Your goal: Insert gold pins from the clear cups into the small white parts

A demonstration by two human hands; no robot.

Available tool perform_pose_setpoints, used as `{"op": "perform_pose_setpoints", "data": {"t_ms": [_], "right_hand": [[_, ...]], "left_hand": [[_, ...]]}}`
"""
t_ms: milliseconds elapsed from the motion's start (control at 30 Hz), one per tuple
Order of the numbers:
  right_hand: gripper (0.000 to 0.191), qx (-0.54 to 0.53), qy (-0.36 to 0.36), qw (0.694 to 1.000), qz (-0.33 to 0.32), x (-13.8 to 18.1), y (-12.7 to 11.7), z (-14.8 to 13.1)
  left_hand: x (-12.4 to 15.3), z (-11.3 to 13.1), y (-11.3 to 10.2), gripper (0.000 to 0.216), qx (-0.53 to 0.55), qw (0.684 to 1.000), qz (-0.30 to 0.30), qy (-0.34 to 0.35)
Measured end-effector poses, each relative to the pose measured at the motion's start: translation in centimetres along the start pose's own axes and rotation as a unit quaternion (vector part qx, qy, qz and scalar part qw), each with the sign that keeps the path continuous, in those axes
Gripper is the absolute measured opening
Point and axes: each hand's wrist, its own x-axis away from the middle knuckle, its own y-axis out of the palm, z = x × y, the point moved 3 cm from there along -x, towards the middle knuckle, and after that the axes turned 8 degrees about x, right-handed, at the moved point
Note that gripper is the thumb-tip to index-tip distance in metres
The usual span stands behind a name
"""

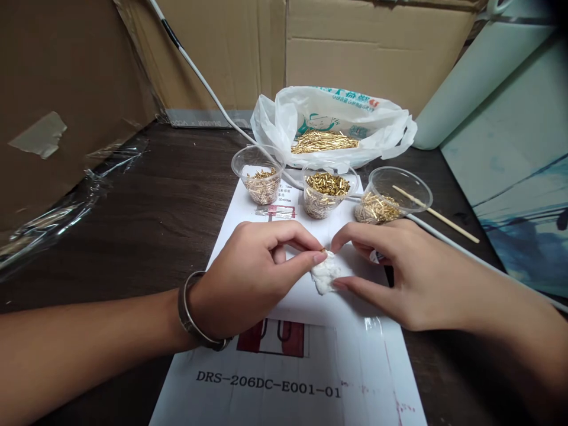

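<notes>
My left hand [257, 275] pinches thumb and forefinger together on a tiny brass pin at the top of a white lump of putty-like material [325, 277]. My right hand [399, 272] holds that white lump from the right, thumb below and forefinger above. Both hands rest on a white printed sheet [288, 378] on the dark table. Beyond them stand three clear plastic cups of small brass pins: left cup [260, 173], middle cup [327, 189], right cup [394, 195] with a wooden stick [437, 215] leaning in it.
A white plastic bag [332, 121] holding more brass pins lies behind the cups. Cardboard walls [355, 41] stand at the back and left. A white cable [208, 89] runs across the table. A pale roll and blue-patterned board [510, 148] are at right.
</notes>
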Motion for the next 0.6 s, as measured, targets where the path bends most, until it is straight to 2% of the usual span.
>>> {"op": "perform_pose_setpoints", "data": {"t_ms": [200,433,600], "right_hand": [[0.018,-0.010,-0.015,1.000,0.022,-0.9,0.6,-0.7],[0.033,-0.028,-0.025,0.997,0.071,-0.7,0.1,-1.0],[0.036,-0.038,-0.037,0.998,0.037,-0.9,0.2,-1.3]], "left_hand": [[-0.2,0.0,-0.1,0.010,0.002,1.000,0.015,-0.012],[-0.3,0.0,-0.2,0.010,0.031,0.998,0.048,-0.022],[-0.1,-0.4,-0.2,0.011,0.051,0.997,0.053,-0.030]]}}
